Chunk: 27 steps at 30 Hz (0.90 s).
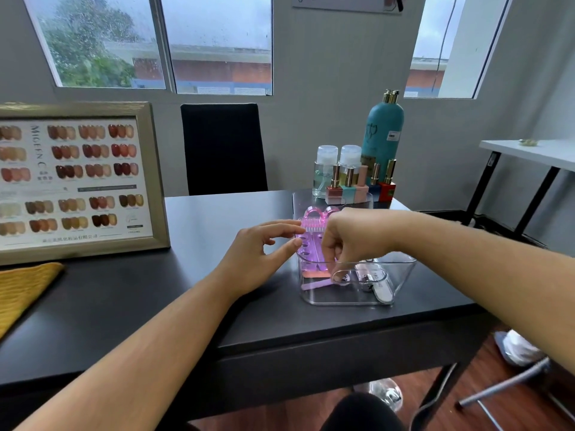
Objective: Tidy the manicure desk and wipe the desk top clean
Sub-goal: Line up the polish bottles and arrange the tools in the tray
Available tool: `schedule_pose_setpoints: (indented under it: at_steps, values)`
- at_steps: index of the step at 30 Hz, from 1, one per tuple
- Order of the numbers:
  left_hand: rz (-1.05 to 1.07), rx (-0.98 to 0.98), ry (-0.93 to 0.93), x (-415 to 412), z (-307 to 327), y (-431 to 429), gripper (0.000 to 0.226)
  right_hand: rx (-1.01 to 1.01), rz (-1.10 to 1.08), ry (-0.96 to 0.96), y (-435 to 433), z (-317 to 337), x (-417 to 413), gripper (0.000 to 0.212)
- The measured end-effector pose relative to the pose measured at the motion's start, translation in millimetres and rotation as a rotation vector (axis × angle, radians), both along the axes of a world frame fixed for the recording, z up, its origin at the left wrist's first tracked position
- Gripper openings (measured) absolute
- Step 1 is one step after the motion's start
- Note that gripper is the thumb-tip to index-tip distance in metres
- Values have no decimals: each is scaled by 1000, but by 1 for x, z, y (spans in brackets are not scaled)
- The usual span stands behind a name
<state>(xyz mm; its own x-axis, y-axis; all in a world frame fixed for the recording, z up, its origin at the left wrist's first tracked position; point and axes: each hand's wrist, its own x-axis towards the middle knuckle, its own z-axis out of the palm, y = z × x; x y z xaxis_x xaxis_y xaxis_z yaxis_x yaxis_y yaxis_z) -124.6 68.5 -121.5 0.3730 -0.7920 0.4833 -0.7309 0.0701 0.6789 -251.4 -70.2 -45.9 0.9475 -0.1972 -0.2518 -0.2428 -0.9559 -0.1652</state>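
A clear plastic organiser box [401, 275] stands on the black desk [193, 293] at the right. Inside it stand pink nail brushes [314, 217] and a purple toe separator [311, 253]; a lilac stick [314, 286] and a white nail file [381, 289] lie in the bottom. My right hand [351, 237] reaches down into the box, fingers curled around a small item I cannot make out. My left hand [264, 253] hovers at the box's left wall, fingers apart, fingertips touching the purple separator. A yellow cloth [21, 290] lies at the desk's left edge.
A framed nail colour chart [74, 181] leans at the back left. Several polish bottles [351, 188], two clear pump bottles [326, 166] and a tall teal bottle [384, 132] stand behind the box. A black chair [222, 147] faces the desk. A white side table [529, 152] stands right.
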Motion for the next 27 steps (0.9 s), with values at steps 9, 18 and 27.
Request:
schedule_pose_setpoints:
  at_steps: [9,18,27]
  values:
    - [10,5,-13,2,-1,0,27,-66,30,-44,0,-7,-1,19]
    - [3,8,-6,2,-1,0,27,-54,20,-68,0,-11,1,17]
    - [7,4,-4,2,-1,1,24,-14,-1,-90,-3,-6,-6,19]
